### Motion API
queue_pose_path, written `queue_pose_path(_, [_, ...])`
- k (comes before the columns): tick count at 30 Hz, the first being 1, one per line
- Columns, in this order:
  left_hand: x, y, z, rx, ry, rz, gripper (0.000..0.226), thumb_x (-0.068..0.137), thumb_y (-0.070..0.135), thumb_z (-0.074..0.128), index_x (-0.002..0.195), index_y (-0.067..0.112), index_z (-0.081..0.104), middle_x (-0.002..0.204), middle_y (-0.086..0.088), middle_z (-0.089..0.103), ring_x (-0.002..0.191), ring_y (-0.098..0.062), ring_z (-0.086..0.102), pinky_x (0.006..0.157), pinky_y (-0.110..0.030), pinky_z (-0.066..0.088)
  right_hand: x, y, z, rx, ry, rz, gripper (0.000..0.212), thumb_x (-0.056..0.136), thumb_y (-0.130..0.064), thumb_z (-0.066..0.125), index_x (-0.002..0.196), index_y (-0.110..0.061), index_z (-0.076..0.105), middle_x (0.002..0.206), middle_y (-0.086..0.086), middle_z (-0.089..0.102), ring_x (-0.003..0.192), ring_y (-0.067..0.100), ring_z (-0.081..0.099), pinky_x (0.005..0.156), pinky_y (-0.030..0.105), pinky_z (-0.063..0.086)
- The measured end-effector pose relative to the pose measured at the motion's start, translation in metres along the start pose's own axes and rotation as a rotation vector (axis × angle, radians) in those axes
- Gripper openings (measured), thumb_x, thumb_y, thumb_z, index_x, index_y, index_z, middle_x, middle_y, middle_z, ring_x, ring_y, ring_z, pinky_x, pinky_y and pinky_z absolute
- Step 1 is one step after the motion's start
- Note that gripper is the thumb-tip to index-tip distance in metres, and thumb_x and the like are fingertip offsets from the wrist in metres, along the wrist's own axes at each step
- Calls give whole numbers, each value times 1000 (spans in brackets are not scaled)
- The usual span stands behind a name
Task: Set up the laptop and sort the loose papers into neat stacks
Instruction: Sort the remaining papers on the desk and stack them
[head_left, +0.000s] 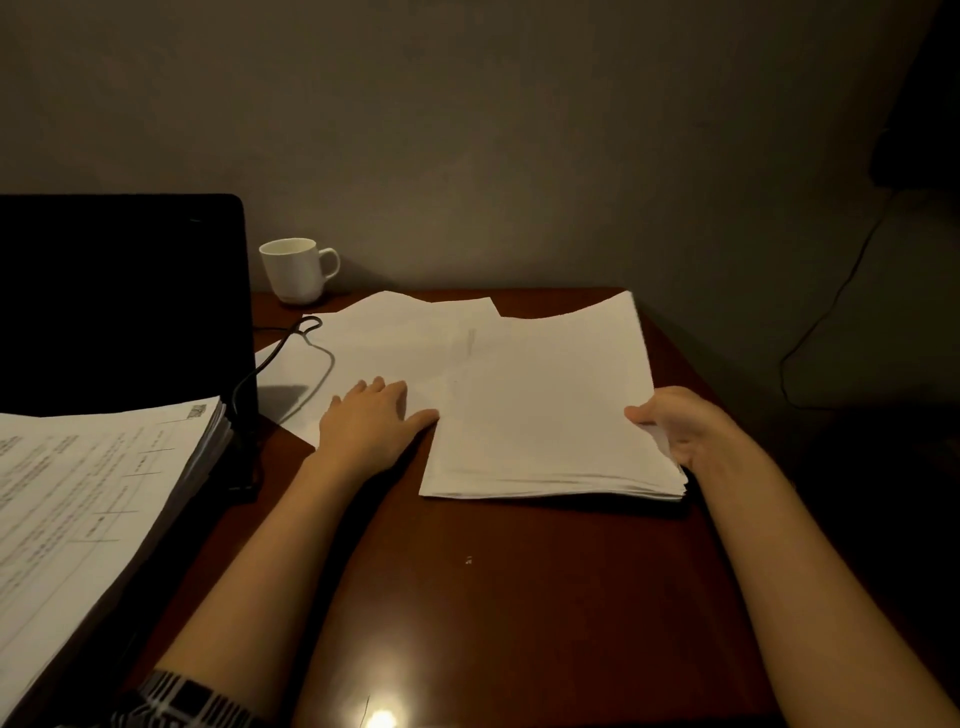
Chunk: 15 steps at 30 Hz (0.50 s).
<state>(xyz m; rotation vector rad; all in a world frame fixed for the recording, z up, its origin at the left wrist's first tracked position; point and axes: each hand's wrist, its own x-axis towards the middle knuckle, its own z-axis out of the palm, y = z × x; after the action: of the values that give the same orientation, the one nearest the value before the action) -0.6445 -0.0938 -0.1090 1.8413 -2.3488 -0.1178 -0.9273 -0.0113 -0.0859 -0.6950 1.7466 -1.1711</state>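
White paper stack (550, 415): right hand (680, 431) grips edge, left hand (371, 421) flat, fingers straight

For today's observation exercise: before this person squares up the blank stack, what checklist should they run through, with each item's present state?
1. Right hand grips the blank stack at its right edge: ok.
2. Left hand lies flat on the loose sheets: ok.
3. Stack edges aligned: not ok, the near edge is fanned.
4. Cable off the papers: not ok.
5. Mug apart from the papers: ok.
6. Laptop powered: cannot tell.
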Motion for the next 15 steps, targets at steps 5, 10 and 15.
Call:
queue_pose_path(5, [-8, 6, -5, -10, 47, 74, 50, 91, 60, 40, 117, 20, 54, 119, -4, 59, 109, -24, 52, 96, -45, 44, 9, 8, -2, 156, 319, -28, 36, 94, 9, 40, 130, 7, 47, 122, 15, 56, 106, 30, 55, 86, 30, 41])
queue_pose_path(10, [-9, 13, -11, 39, -29, 78, 77, 78, 78, 36, 129, 22, 48, 130, -5, 55, 115, -26, 52, 97, -47, 45, 11, 6, -8, 272, 475, -26, 18, 93, 7, 39, 94, -8, 49, 72, -1, 39, 58, 12, 38, 46, 22, 36])
queue_pose_path(15, [-12, 22, -10, 81, 35, 75, 77, 80, 77, 39, 131, 20, 47, 124, -4, 61, 105, -23, 58, 77, -31, 44, 2, 5, 3, 284, 446, -105, 27, 92, 11, 38, 106, -9, 50, 72, -3, 42, 58, 10, 40, 27, 8, 30])
